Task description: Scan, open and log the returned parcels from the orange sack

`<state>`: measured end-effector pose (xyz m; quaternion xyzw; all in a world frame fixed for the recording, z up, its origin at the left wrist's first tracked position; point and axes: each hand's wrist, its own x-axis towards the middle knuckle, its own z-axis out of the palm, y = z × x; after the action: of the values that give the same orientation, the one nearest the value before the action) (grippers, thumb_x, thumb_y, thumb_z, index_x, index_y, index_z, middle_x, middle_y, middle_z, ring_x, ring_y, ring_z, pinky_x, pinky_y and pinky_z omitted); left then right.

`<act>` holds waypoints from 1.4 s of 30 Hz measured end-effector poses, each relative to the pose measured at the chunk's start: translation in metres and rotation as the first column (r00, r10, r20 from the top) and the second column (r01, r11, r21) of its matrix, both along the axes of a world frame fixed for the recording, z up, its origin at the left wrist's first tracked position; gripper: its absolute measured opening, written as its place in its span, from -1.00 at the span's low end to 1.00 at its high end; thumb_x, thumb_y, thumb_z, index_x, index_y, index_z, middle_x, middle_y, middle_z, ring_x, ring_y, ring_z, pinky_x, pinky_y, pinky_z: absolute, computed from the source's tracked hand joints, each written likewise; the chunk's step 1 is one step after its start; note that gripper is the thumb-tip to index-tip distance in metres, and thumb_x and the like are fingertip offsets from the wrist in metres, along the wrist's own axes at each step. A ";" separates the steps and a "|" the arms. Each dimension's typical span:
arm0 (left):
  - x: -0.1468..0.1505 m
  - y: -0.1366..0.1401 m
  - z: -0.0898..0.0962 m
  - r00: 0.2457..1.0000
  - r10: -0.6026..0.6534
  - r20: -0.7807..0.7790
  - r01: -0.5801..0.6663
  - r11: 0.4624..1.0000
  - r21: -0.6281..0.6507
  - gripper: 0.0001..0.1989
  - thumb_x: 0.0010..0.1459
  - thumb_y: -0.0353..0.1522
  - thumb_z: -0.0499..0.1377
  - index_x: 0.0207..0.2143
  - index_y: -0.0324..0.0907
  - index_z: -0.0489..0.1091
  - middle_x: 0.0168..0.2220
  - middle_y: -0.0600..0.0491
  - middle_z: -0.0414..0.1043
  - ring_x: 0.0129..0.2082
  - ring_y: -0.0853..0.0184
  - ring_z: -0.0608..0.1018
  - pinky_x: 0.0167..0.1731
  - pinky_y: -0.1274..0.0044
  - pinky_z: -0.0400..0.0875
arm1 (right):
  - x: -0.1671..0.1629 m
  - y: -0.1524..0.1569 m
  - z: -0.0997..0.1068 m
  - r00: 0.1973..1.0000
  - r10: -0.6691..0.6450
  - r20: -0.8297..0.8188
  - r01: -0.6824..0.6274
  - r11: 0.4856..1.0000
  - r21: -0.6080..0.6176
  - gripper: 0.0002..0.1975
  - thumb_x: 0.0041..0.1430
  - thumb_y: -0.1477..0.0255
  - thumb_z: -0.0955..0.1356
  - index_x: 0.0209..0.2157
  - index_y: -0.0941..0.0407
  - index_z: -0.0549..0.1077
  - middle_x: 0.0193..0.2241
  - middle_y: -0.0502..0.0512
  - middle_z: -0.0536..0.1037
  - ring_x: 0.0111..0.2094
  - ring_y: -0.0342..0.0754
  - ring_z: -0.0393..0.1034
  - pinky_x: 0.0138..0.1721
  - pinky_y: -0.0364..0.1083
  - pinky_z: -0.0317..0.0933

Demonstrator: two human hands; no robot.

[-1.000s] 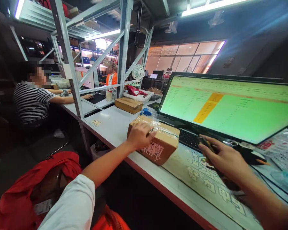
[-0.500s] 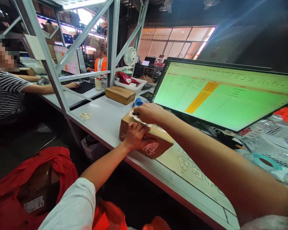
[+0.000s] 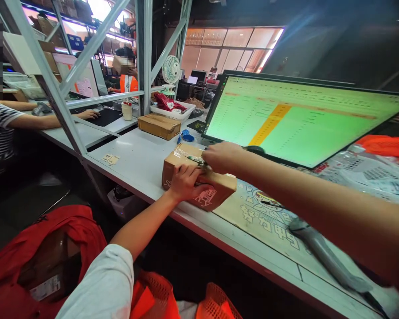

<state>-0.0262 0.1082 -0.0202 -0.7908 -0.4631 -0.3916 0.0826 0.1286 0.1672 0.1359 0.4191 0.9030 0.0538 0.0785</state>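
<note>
A brown cardboard box (image 3: pixel 216 195) sits on the edge of the white table, with printing and a label on its front side. My left hand (image 3: pixel 186 180) holds it, fingers over the top edge and thumb against the front. Just above the box top, my right hand (image 3: pixel 219 157) is closed in a fist around something mostly hidden. Near its fingers, a narrow gap with green and dark bits (image 3: pixel 199 161) runs along the taped top. I cannot tell whether those bits belong to a tool or the contents.
A grey scanner (image 3: pixel 329 254) lies on a printed mat (image 3: pixel 252 212) below my right forearm. Behind the box are a blue tape roll (image 3: pixel 186 136), another carton (image 3: pixel 159 126) and a monitor (image 3: pixel 299 119). A metal frame post (image 3: pixel 60 97) stands left. A red bag (image 3: pixel 86 221) hangs below.
My right hand has moved right along the box top, and more of the gap shows. My left hand keeps its hold. The scanner has come into sight as the view shifted.
</note>
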 end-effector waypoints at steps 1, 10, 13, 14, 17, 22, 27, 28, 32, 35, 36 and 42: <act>0.000 0.001 -0.001 1.000 -0.002 -0.001 0.002 1.000 0.029 -0.44 0.31 0.14 0.23 0.02 -0.11 0.57 -0.04 -0.11 0.61 0.00 0.04 0.53 0.08 0.25 0.20 | 0.027 -0.006 -0.001 0.999 -0.040 0.034 0.039 0.999 0.016 -0.88 0.24 0.37 0.49 -0.31 0.14 0.65 -0.40 0.27 0.59 -0.19 0.17 0.55 -0.16 0.04 0.32; 0.001 0.001 -0.003 0.998 -0.020 0.051 0.005 0.960 0.279 -0.52 0.30 0.10 0.28 -0.12 -0.14 0.55 -0.22 -0.02 0.60 -0.14 0.12 0.52 -0.05 0.29 0.19 | 0.152 -0.091 -0.091 0.859 -0.482 0.172 0.469 0.876 0.113 -0.48 0.46 0.52 0.20 0.35 0.00 0.41 -0.09 0.27 0.63 -0.20 0.13 0.59 -0.36 -0.05 0.29; 0.001 -0.001 0.000 0.998 -0.016 0.060 -0.001 0.964 0.265 -0.52 0.29 0.10 0.29 -0.13 -0.13 0.55 -0.22 -0.02 0.61 -0.15 0.12 0.53 -0.04 0.29 0.18 | 0.160 -0.103 -0.149 0.857 -0.516 0.002 0.514 0.854 0.079 -0.48 0.52 0.42 0.16 0.41 0.06 0.35 -0.03 0.32 0.58 -0.08 0.17 0.57 -0.24 0.00 0.36; 0.001 -0.001 0.000 0.998 -0.013 0.057 -0.002 0.968 0.250 -0.52 0.28 0.10 0.30 -0.14 -0.12 0.55 -0.22 -0.02 0.61 -0.15 0.12 0.53 -0.04 0.29 0.18 | 0.164 -0.101 -0.159 0.861 -0.505 -0.060 0.508 0.860 0.056 -0.50 0.51 0.39 0.19 0.37 0.10 0.40 -0.04 0.33 0.58 -0.06 0.19 0.56 -0.19 0.02 0.38; 0.001 -0.001 0.002 0.999 0.001 0.049 -0.011 0.977 0.212 -0.52 0.25 0.11 0.33 -0.15 -0.11 0.55 -0.21 0.00 0.62 -0.15 0.14 0.54 -0.04 0.29 0.18 | 0.169 -0.079 -0.150 0.832 -0.406 -0.377 0.471 0.877 0.096 -0.54 0.47 0.29 0.24 0.20 0.21 0.55 -0.08 0.35 0.59 -0.05 0.22 0.54 -0.06 0.10 0.41; 0.005 -0.019 0.008 0.997 -0.034 0.070 0.011 0.954 0.300 -0.55 0.26 0.09 0.33 -0.19 -0.12 0.53 -0.26 0.02 0.62 -0.21 0.17 0.54 -0.09 0.30 0.19 | 0.112 -0.032 -0.064 0.760 -0.094 -0.644 0.239 0.961 0.141 -0.44 0.38 0.04 0.35 0.22 0.10 0.54 0.13 0.28 0.54 0.07 0.16 0.50 0.10 0.08 0.38; 0.010 -0.057 0.014 0.987 -0.106 0.117 0.062 0.942 0.330 -0.59 0.32 0.03 0.31 -0.17 -0.13 0.51 -0.23 0.04 0.64 -0.22 0.21 0.55 -0.10 0.31 0.21 | 0.046 -0.032 -0.035 0.954 -0.113 -0.277 0.105 0.994 -0.040 -0.30 0.33 0.05 0.41 0.34 0.17 0.42 0.08 0.31 0.60 0.00 0.20 0.54 -0.02 0.04 0.36; 0.011 -0.061 0.014 0.987 -0.101 0.122 0.057 0.946 0.320 -0.60 0.32 0.03 0.31 -0.16 -0.13 0.51 -0.21 0.04 0.65 -0.21 0.21 0.56 -0.09 0.30 0.21 | 0.042 -0.035 -0.033 0.971 -0.113 -0.209 0.109 0.994 -0.030 -0.30 0.37 0.04 0.38 0.36 0.16 0.39 0.06 0.31 0.62 -0.02 0.20 0.55 -0.06 0.04 0.34; 0.012 -0.061 0.014 0.993 -0.069 0.098 0.039 0.960 0.276 -0.59 0.28 0.05 0.33 -0.15 -0.09 0.54 -0.18 0.03 0.66 -0.17 0.19 0.57 -0.07 0.29 0.21 | 0.038 -0.040 -0.012 0.987 -0.158 -0.036 0.160 0.985 0.058 -0.50 0.49 0.07 0.24 0.20 0.03 0.58 -0.13 0.22 0.69 -0.15 0.16 0.56 -0.25 -0.01 0.19; 0.013 -0.056 0.013 0.995 -0.056 0.081 0.034 0.967 0.251 -0.55 0.26 0.09 0.34 -0.15 -0.09 0.56 -0.17 0.03 0.66 -0.17 0.18 0.57 -0.07 0.28 0.21 | 0.036 -0.032 0.009 0.975 -0.221 -0.026 0.222 0.970 0.101 -0.52 0.52 0.13 0.20 -0.07 0.03 0.70 -0.24 0.19 0.68 -0.21 0.11 0.53 -0.30 -0.03 0.11; 0.014 -0.056 0.012 0.995 -0.055 0.078 0.034 0.968 0.248 -0.53 0.25 0.11 0.33 -0.15 -0.09 0.56 -0.17 0.02 0.66 -0.17 0.18 0.58 -0.07 0.28 0.21 | 0.035 -0.027 0.013 0.971 -0.235 -0.041 0.238 0.965 0.107 -0.52 0.52 0.13 0.20 -0.10 0.04 0.70 -0.24 0.20 0.68 -0.21 0.11 0.51 -0.29 -0.03 0.11; 0.015 -0.082 0.009 0.998 -0.035 0.061 0.023 0.982 0.190 -0.55 0.25 0.08 0.35 -0.10 -0.08 0.55 -0.08 0.00 0.66 -0.10 0.14 0.58 -0.03 0.25 0.24 | 0.052 0.023 -0.011 0.847 -0.464 -0.260 0.465 0.883 -0.061 -0.49 0.51 0.15 0.20 -0.02 0.18 0.68 -0.09 0.35 0.65 -0.12 0.16 0.51 -0.13 -0.01 0.27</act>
<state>-0.0113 0.0265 -0.0109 -0.7733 -0.4146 -0.4599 0.1366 0.1802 0.1900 0.1251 0.6285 0.7767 -0.0216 -0.0344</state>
